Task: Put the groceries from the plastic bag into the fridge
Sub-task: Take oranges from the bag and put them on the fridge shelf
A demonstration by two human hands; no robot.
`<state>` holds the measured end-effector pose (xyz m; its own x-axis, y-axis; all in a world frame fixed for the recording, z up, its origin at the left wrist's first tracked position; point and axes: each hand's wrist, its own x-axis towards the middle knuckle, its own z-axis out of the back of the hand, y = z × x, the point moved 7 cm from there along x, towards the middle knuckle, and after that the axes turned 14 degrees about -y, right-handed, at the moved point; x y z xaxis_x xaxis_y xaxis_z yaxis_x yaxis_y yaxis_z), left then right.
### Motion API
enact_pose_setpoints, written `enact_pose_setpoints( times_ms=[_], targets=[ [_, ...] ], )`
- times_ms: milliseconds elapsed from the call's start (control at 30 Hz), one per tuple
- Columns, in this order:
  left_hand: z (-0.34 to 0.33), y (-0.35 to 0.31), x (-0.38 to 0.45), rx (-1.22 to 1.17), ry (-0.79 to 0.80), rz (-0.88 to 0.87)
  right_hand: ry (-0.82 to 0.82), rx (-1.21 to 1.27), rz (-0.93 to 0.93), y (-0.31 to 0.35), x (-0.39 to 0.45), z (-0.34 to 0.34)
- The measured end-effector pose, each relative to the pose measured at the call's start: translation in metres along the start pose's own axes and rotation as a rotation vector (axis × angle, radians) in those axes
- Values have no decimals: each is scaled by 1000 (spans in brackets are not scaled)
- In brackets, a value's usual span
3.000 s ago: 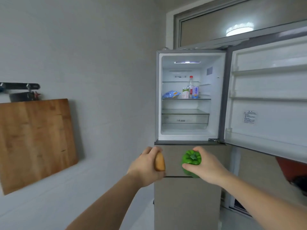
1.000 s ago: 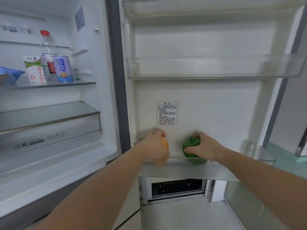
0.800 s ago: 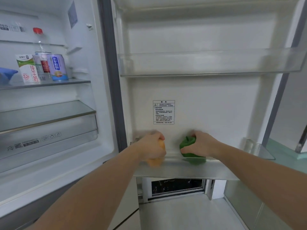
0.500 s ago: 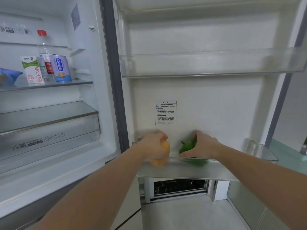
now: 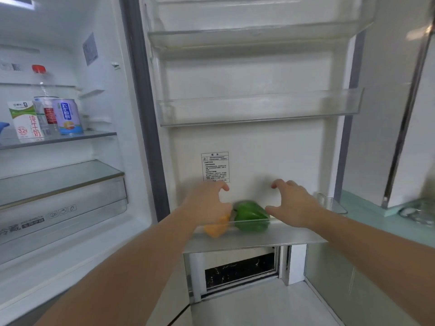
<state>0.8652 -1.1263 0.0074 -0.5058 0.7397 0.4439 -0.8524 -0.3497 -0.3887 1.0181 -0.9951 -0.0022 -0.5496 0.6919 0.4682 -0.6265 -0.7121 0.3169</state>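
**Pepper and orange item sit in the bottom door bin, both hands just above them**

At far left, the fridge (image 5: 131,137) interior holds a milk carton (image 5: 26,120), a clear bottle (image 5: 43,95) with a red cap and a printed can (image 5: 68,116), all standing on a glass shelf (image 5: 70,137). Below it sits a clear plastic drawer (image 5: 63,203).

On the open door (image 5: 259,149), the bottom bin (image 5: 254,231) has a clear front rail. The left hand (image 5: 207,203) is over the bin's left part, fingers loosely curved and spread. It partly covers the orange item (image 5: 215,228), a smooth rounded thing seen blurred through the rail; whether the fingers touch it I cannot tell.

Just right of it, touching or nearly so, lies the pepper (image 5: 251,217): glossy green, lobed, blocky, with no clear long axis from here. It lies between the two hands, below and slightly left of the right fingers.

The right hand (image 5: 294,203) hovers beside the pepper, fingers spread and relaxed, holding nothing, thumb towards the fruit but apart from it.

Both hands are about equally near the bin. Judging by this, both items are placed, and the next move is to draw the arms straight back, clear of the rail. More groceries may remain in the bag, which is out of view.
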Motion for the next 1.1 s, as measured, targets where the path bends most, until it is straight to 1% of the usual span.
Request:
enact_pose_setpoints(
  times_ms=[100, 167, 300, 400, 500, 633, 833, 1000, 1100],
  targets=[
    [3, -25, -9, -35, -25, -106, -56, -73, -41, -10, -24, 27],
    [-1, -39, -18, -68, -8, -163, -81, -91, -107, -18, -45, 42],
    [-12, -67, -45, -137, 20, -301, -83, -174, -222, -36, -96, 65],
    [-23, -96, -70, -187, 95, -382, -74, -297, -285, -51, -141, 87],
    [-38, -137, -95, -183, 191, -492, -74, -398, -367, -72, -191, 117],
    [-56, -207, -134, -265, 289, -597, -99, -483, -532, -110, -260, 176],
    [-73, -333, -223, -283, 376, -813, -133, -570, -783, -163, -398, 262],
    [-85, -444, -331, -405, 491, -923, -171, -631, -983, -194, -540, 333],
    [-84, -507, -406, -431, 549, -1030, -209, -649, -1109, -207, -629, 377]
  ],
)
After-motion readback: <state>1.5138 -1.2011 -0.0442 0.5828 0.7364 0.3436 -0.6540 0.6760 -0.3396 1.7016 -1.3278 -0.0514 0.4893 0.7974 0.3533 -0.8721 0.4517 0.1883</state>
